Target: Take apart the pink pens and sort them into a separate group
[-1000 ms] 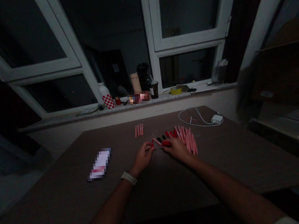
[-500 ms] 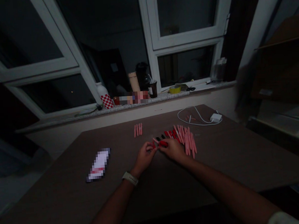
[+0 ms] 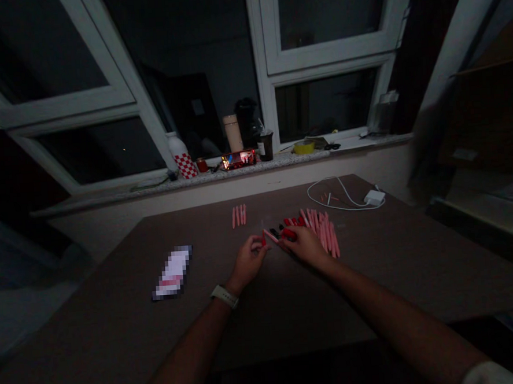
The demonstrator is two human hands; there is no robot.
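My left hand [image 3: 248, 262] pinches a slim red pen part [image 3: 263, 238] between thumb and fingers. Close to it on the right, my right hand [image 3: 307, 247] is closed around a thicker red pen part [image 3: 289, 234]. A thin pink pen piece [image 3: 271, 237] slants between the two hands; whether the right fingers grip it too is unclear. Small black pieces [image 3: 274, 232] show just beyond the right hand. Past its knuckles lies a heap of pink pens [image 3: 323, 228], with red pen parts [image 3: 293, 220] at its left side. Several pink pens [image 3: 239, 215] stand apart in a row farther left.
A phone-like blurred item [image 3: 173, 272] lies on the brown table [image 3: 117, 322] at left. A white charger [image 3: 374, 197] with a looped cable is at back right. The windowsill holds a checkered bottle [image 3: 182, 157], a lit phone [image 3: 238, 159], a cup [image 3: 265, 146] and yellow tape [image 3: 303, 148].
My hands have drawn slightly apart, each with its red part. The pink piece between them shows more clearly. The whole view has shifted a little.
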